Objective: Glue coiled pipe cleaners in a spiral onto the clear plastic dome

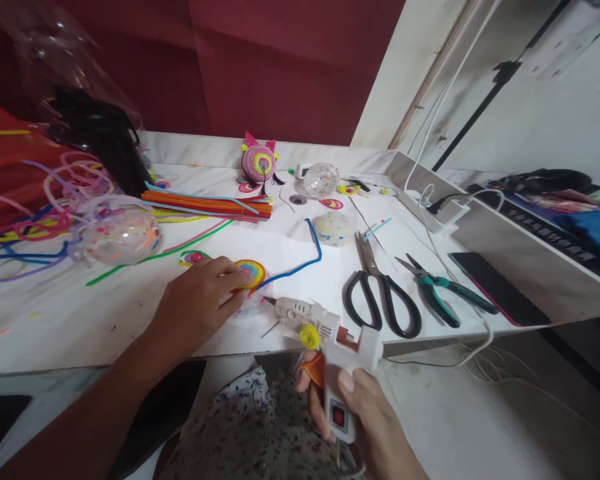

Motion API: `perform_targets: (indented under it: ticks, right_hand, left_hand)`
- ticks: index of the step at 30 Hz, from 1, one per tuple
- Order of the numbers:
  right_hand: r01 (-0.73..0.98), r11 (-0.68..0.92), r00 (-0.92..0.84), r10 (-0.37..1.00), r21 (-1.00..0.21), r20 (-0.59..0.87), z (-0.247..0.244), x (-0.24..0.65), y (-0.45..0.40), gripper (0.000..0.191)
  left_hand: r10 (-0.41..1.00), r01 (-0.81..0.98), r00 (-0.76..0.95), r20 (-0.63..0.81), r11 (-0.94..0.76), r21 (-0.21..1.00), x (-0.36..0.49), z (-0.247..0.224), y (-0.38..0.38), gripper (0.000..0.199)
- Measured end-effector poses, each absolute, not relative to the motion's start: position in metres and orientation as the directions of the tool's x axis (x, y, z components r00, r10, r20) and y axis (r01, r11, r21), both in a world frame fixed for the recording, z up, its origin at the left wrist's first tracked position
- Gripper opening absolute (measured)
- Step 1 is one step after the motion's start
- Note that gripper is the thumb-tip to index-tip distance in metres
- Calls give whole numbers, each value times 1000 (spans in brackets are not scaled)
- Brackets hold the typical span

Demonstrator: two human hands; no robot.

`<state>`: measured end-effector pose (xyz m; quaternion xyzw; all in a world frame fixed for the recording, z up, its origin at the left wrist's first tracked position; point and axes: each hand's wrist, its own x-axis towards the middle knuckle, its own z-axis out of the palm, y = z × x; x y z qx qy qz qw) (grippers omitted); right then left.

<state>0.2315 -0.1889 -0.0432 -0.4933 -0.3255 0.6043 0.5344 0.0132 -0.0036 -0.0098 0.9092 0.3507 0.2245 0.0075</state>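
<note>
A white hot glue gun [357, 350] with an orange trigger and a yellow flower-like piece on its side is in my right hand [373, 407]. The fingers are wrapped round its handle, and its nozzle points left. Beside the nozzle, my left hand [197, 303] holds a coiled disc of rainbow pipe cleaner [253, 270] with its fingertips. A bent blue pipe cleaner [295, 270] runs from this disc to the right and then up. Something clear with coloured specks lies under the disc, partly hidden by my fingers.
Large black-handled scissors [375, 287], green-handled pliers [437, 287] and a phone [500, 287] lie on the right. Clear speckled balls [123, 233], a pipe cleaner bundle [210, 205] and a pink eared ornament [259, 162] stand farther back. The gun's cord [430, 363] trails right.
</note>
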Motion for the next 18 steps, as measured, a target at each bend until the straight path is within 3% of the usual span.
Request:
perform_targets:
  ticks: [8,18]
  right_hand:
    - [-391,-187,40,975,-901,-219,-53,220,-175,66]
    - [-355,-182,67,973,-917,-219,-58,218,-175,71]
  left_hand:
    - [620,618,650,440,-768,169,12,-13,-3,33]
    - [628,617,638,445,-763,193,11,-14,-5,30]
